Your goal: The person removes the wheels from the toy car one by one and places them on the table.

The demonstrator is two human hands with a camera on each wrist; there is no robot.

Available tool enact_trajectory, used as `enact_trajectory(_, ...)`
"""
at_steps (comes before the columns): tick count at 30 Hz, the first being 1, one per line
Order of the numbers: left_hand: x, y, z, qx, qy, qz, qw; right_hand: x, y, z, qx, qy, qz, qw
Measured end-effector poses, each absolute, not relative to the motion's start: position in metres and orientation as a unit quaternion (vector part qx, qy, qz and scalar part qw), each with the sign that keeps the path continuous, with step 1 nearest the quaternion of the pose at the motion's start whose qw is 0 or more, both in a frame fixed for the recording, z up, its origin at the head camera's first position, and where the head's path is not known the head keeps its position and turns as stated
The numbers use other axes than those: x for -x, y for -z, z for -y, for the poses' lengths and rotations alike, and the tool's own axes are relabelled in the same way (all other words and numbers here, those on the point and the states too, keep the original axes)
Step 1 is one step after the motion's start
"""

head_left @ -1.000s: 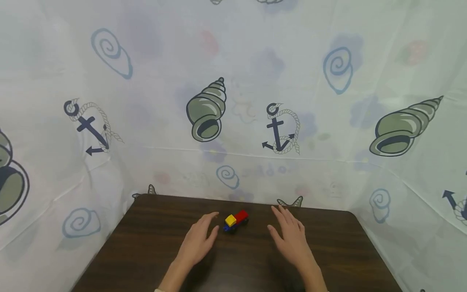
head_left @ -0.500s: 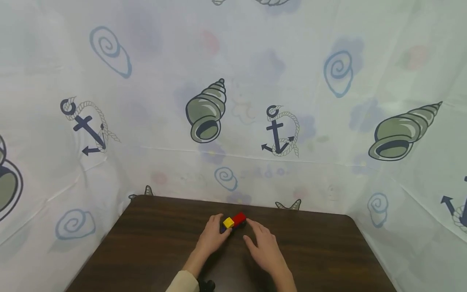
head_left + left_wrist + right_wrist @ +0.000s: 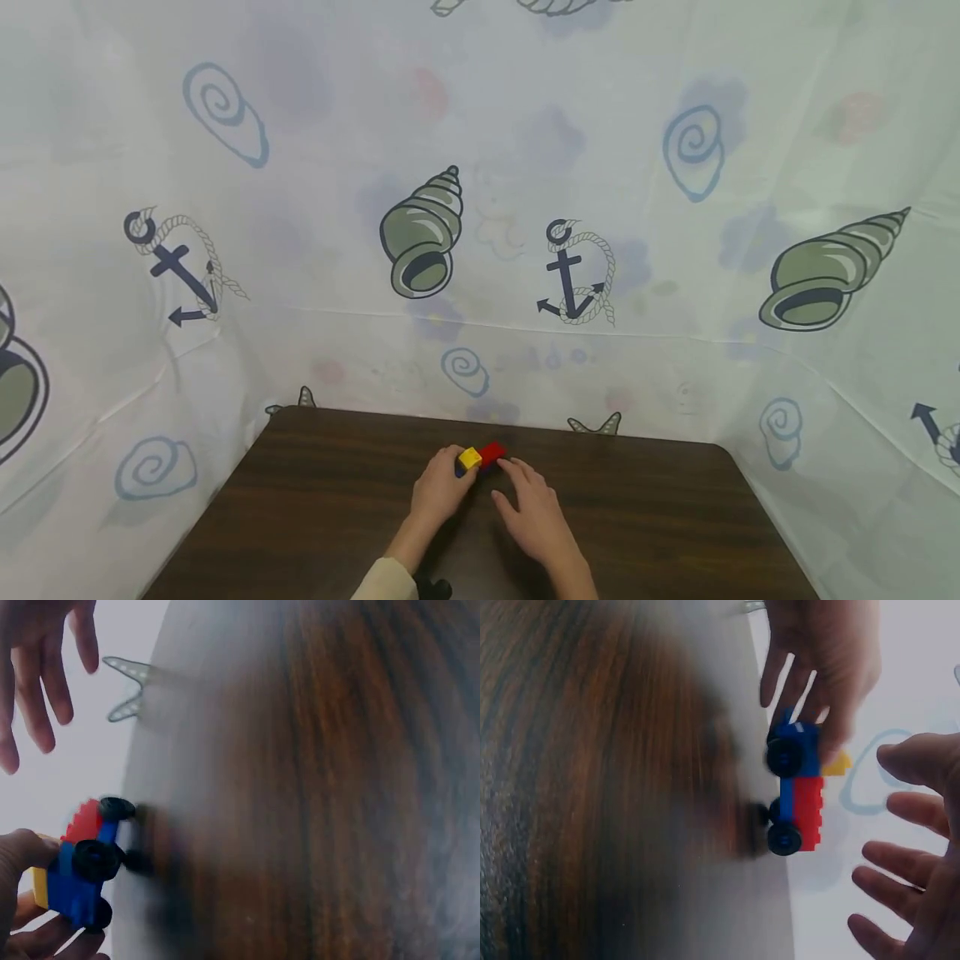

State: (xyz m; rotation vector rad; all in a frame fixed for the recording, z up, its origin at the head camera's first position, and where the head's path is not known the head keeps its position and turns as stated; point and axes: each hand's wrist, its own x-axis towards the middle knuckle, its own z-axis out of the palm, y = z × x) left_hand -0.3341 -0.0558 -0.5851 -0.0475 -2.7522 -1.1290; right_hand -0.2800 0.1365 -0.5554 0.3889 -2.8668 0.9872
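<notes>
A small toy brick car has a blue base with black wheels, a red brick (image 3: 492,453) at one end and a yellow brick (image 3: 470,458) at the other. My left hand (image 3: 437,487) pinches its blue and yellow end, thumb on the near side and fingers on the far side. In the right wrist view the car's red end (image 3: 806,814) stays uncovered. My right hand (image 3: 531,510) hovers by that end, fingers apart and holding nothing; the right wrist view shows a gap between them and the car. Whether the wheels touch the tabletop, I cannot tell.
The dark brown wooden table (image 3: 315,492) has rounded far corners. Behind it and along both sides hangs a white cloth (image 3: 495,108) printed with shells and anchors. A small black object (image 3: 435,588) sits by the left sleeve (image 3: 386,579).
Both hands have come inward to the car. The left hand has taken hold of its blue and yellow end; the right has moved left, close to the red end.
</notes>
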Motion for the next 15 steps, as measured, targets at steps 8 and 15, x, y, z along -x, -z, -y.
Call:
enact_trajectory(8, 0.311, 0.571, 0.064, 0.027, 0.500, 0.863, 0.064, 0.278, 0.551, -0.122, -0.142, -0.300, 0.941, 0.069)
enact_trajectory(15, 0.286, 0.554, 0.065, 0.046, 0.569, 0.820, 0.034, 0.263, 0.550, -0.113, -0.153, -0.331, 0.924, 0.116)
